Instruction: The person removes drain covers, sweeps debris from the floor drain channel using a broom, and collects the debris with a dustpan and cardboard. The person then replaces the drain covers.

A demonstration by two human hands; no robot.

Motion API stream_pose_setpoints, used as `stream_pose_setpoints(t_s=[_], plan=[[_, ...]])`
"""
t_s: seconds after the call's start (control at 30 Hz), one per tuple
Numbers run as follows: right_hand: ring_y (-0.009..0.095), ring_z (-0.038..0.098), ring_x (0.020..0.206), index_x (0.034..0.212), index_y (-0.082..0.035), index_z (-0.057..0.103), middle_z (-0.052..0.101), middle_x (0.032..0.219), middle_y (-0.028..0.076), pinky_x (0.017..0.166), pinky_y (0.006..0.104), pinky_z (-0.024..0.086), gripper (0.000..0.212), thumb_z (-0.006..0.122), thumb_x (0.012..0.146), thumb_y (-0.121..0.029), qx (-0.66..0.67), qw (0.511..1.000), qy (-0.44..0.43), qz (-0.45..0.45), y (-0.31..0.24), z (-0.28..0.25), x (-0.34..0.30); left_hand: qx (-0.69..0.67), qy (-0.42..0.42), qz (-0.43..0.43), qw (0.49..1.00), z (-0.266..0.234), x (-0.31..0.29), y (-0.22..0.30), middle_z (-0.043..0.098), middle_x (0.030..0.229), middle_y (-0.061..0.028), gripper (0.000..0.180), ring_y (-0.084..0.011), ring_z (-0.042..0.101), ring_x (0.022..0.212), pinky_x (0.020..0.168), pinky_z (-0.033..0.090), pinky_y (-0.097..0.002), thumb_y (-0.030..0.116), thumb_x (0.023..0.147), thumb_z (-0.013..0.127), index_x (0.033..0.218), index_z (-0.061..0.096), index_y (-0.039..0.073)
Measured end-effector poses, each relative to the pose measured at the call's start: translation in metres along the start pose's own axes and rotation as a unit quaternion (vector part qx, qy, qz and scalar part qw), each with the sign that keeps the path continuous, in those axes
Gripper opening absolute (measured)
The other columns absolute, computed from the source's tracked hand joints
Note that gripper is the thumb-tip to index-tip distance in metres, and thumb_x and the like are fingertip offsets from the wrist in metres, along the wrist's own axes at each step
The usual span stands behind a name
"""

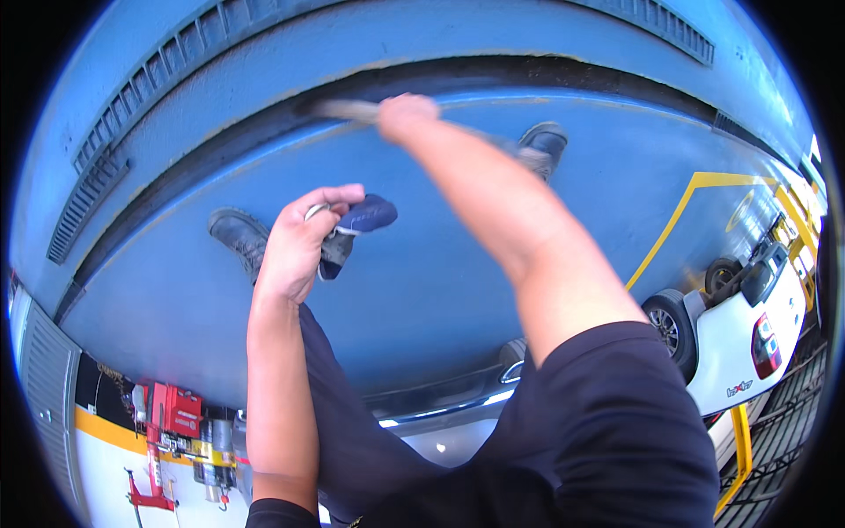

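Note:
My left hand (304,233) is closed in a pinch round a navy-blue, cloth-like piece (370,214) with a pale edge. A small metallic rounded part shows between the fingers, and a black and grey piece (334,255) hangs just below. What kind of thing this is I cannot make out. Further forward, my right hand (407,116) is wrapped round a long pale handle (352,110), smeared by motion. Its left end reaches toward a dark, blurred patch at the floor channel (458,70); its right end runs behind my forearm.
Dark work shoes (238,233) stand on the blue floor (422,290). Slotted grates (194,57) lie beyond the channel. At the right is a white pickup (744,339) near yellow posts. Red workshop equipment (176,409) stands at the lower left; another vehicle (440,422) is at the bottom.

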State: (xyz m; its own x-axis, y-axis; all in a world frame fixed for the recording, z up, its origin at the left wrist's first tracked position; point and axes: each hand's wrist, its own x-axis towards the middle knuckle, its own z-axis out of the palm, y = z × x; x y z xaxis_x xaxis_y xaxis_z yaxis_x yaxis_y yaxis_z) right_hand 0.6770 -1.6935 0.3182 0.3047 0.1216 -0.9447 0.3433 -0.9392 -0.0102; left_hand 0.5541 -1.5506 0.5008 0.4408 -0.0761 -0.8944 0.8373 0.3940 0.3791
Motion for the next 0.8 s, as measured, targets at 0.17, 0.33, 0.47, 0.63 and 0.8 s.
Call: stream_pose_setpoints(t_s=[0.17, 0.33, 0.47, 0.63, 0.8], plan=[[0.032, 0.061, 0.115, 0.125, -0.011, 0.061, 0.063, 0.125, 0.015, 0.095, 0.0450, 0.050, 0.035, 0.048, 0.093, -0.016, -0.009, 0.970, 0.071, 0.231, 0.220, -0.029, -0.035, 0.009, -0.028, 0.005, 1.000, 0.002, 0.003, 0.001, 0.066, 0.116, -0.0151, 0.038, -0.0175, 0.060, 0.107, 0.093, 0.045, -0.0284, 0.002, 0.090, 0.043, 0.125, 0.055, -0.005], [0.032, 0.064, 0.111, 0.120, -0.005, 0.065, 0.064, 0.121, 0.018, 0.091, 0.0425, 0.052, 0.035, 0.054, 0.087, -0.009, -0.103, 0.950, 0.007, 0.296, 0.306, -0.076, -0.102, 0.038, -0.042, -0.022, 0.998, 0.010, 0.004, 0.011, 0.068, 0.093, -0.0077, 0.031, -0.0108, 0.060, 0.083, 0.079, 0.047, -0.0255, 0.010, 0.094, 0.047, 0.121, 0.061, 0.001], [0.031, 0.069, 0.096, 0.104, -0.001, 0.070, 0.069, 0.102, 0.023, 0.081, 0.0424, 0.055, 0.030, 0.058, 0.077, -0.007, -0.075, 0.987, -0.088, 0.116, 0.222, -0.066, -0.105, 0.128, -0.039, 0.002, 0.991, 0.014, 0.002, 0.014, 0.060, 0.081, -0.0009, 0.027, -0.0075, 0.053, 0.074, 0.071, 0.043, -0.0232, 0.014, 0.095, 0.051, 0.116, 0.064, 0.004], [0.031, 0.063, 0.112, 0.118, -0.003, 0.066, 0.065, 0.122, 0.016, 0.094, 0.0404, 0.052, 0.035, 0.057, 0.084, -0.007, 0.022, 0.997, -0.060, -0.042, 0.035, -0.027, -0.071, 0.119, 0.029, -0.007, 0.992, 0.006, 0.007, 0.015, 0.050, 0.072, 0.0041, 0.024, -0.0044, 0.046, 0.067, 0.063, 0.038, -0.0221, 0.020, 0.095, 0.056, 0.111, 0.066, 0.005], [0.029, 0.063, 0.113, 0.119, -0.007, 0.065, 0.066, 0.120, 0.014, 0.093, 0.0397, 0.052, 0.033, 0.047, 0.093, -0.015, 0.002, 0.999, -0.004, 0.050, 0.050, -0.010, -0.021, 0.076, 0.034, -0.008, 0.996, 0.000, 0.005, 0.011, 0.049, 0.073, 0.0038, 0.023, -0.0047, 0.044, 0.065, 0.060, 0.037, -0.0223, 0.023, 0.095, 0.057, 0.105, 0.067, 0.005]])
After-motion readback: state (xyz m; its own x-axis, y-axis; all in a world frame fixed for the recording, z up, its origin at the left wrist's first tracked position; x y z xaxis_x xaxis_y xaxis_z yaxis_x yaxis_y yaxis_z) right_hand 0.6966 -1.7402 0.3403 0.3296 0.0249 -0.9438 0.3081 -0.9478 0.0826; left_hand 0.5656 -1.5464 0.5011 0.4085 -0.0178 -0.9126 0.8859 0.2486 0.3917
